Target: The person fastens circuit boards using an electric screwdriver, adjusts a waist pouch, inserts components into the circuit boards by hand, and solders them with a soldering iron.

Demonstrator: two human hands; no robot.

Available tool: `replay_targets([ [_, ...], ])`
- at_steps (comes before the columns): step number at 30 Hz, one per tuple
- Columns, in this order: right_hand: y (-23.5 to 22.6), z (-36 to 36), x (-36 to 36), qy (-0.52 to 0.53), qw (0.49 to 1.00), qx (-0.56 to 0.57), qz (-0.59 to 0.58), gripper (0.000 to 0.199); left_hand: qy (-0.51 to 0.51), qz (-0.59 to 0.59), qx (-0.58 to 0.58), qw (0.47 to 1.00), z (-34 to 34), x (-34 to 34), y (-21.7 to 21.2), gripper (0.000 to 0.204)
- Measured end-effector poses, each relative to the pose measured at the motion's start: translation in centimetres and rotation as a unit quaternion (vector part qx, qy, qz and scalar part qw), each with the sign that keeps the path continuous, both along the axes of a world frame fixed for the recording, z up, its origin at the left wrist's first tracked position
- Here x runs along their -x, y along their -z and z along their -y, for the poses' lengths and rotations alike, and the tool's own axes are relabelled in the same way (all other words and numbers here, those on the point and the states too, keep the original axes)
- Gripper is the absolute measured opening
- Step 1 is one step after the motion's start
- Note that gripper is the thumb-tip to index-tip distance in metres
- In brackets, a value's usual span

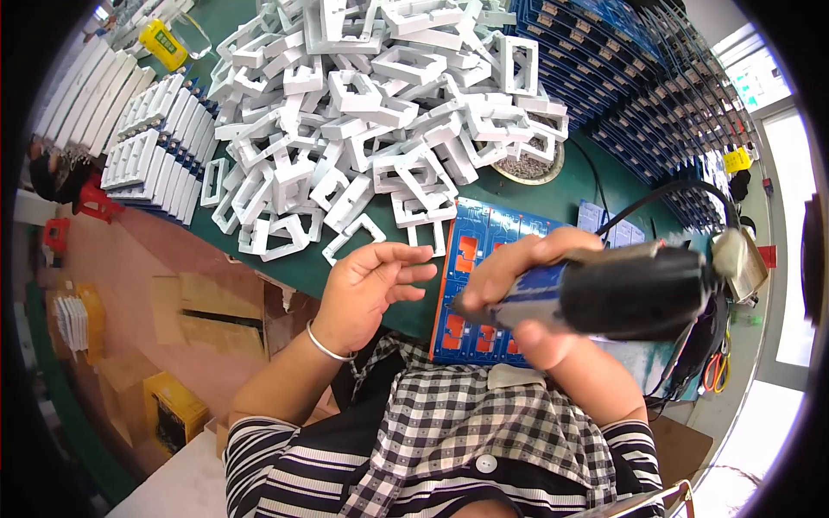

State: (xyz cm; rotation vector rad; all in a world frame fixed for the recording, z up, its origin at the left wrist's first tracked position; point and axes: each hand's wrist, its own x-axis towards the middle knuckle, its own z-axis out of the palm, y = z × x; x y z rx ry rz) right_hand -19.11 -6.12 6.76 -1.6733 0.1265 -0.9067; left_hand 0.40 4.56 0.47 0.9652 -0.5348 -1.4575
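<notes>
We saw the right hand gripping a black screwdriver with a blue collar, over the blue board; at nine o'clock, the left hand hung open, empty.

A green counter stands over a reddish floor strewn with cardboard boxes, with bright daylight at a window on the right.
</notes>
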Motion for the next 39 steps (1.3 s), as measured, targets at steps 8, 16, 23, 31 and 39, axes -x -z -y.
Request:
replay_targets([
  [8,-3.7,-1.8,4.1,0.177,0.958,-0.183,0.132,0.065,0.042,0.176,0.005,0.984,-0.3,1.1,-1.3,0.016],
  [16,-3.2,-2.6,6.8,0.202,0.929,-0.27,0.15,0.067,0.146,0.225,-0.028,0.963,0.4,2.6,-2.6,0.01],
  [23,-1.4,-1.8,6.8,0.181,0.942,-0.208,0.19,0.066,0.186,0.34,0.032,0.921,0.8,3.6,-3.5,0.019],
  [31,-1.3,-2.0,6.8,0.187,0.943,-0.193,0.195,0.065,0.168,0.37,0.013,0.913,0.7,3.1,-3.4,0.007],
  [39,-1.1,-2.5,6.5,0.171,0.954,-0.197,0.148,0.065,0.118,0.552,0.15,0.812,1.1,4.0,-2.3,0.012],
])
